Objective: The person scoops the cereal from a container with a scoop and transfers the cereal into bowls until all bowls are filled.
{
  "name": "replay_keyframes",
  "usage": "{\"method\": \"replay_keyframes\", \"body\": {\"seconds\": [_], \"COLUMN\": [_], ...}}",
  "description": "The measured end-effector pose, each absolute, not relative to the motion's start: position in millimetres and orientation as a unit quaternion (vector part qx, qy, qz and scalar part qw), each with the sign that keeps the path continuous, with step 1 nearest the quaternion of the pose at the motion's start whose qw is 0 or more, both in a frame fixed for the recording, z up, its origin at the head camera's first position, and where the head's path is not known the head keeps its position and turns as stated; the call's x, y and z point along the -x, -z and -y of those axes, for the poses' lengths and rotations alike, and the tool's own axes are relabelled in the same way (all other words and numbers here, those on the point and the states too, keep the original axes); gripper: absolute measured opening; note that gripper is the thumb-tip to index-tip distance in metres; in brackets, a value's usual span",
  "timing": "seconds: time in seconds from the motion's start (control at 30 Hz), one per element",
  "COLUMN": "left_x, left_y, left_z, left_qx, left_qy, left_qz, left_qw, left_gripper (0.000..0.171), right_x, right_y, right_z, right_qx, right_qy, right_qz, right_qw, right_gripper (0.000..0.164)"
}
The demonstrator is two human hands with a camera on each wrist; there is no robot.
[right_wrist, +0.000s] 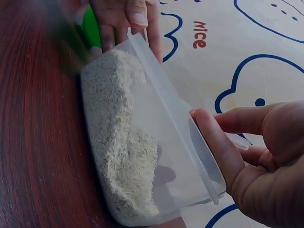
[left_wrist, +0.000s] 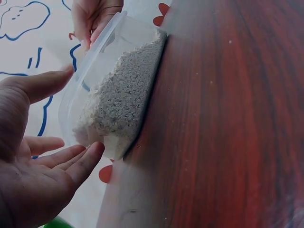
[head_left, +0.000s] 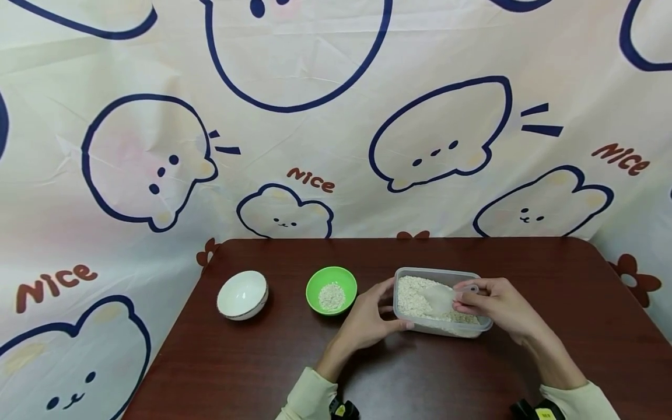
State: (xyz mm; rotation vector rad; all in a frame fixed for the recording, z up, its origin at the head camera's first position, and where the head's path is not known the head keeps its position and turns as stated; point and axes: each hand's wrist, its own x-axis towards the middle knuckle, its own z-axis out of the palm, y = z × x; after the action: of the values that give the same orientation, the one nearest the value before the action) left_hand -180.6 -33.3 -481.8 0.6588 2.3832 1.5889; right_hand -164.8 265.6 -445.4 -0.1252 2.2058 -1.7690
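Note:
A clear plastic container [head_left: 438, 329] of white, rice-like grains [head_left: 413, 293] stands on the table. My left hand [head_left: 370, 318] holds its left end; in the left wrist view the thumb [left_wrist: 50, 84] lies by the rim and the fingertips [left_wrist: 96, 151] touch the wall lower down. With thumb and fingers, my right hand [head_left: 496, 306] pinches the handle of a translucent scoop [head_left: 440, 298]. The scoop's bowl lies over the grains inside the container. In the right wrist view the scoop is only partly visible through the cloudy wall.
A green bowl [head_left: 317, 283] with a small heap of grains stands left of the container. Farther left is a white bowl [head_left: 241, 294]. The dark brown table [head_left: 399, 385] meets a printed cloth [head_left: 336, 146] at its back edge.

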Motion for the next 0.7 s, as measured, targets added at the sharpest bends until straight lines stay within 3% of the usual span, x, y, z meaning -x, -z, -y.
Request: {"method": "replay_keyframes", "body": {"seconds": [0.43, 0.7], "left_x": [180, 181], "left_y": [481, 484], "left_z": [32, 35], "left_qx": [-0.231, -0.224], "left_qy": [-0.543, -0.55], "left_qz": [-0.801, -0.798], "left_qw": [0.1, 0.107], "left_gripper": [0.095, 0.094], "right_x": [163, 166], "right_y": [444, 446], "right_z": [-275, -288], "right_qx": [0.028, 0.035], "right_qy": [0.652, 0.697], "right_qz": [-0.742, -0.7], "right_qw": [0.152, 0.151], "right_gripper": [0.045, 0.036]}}
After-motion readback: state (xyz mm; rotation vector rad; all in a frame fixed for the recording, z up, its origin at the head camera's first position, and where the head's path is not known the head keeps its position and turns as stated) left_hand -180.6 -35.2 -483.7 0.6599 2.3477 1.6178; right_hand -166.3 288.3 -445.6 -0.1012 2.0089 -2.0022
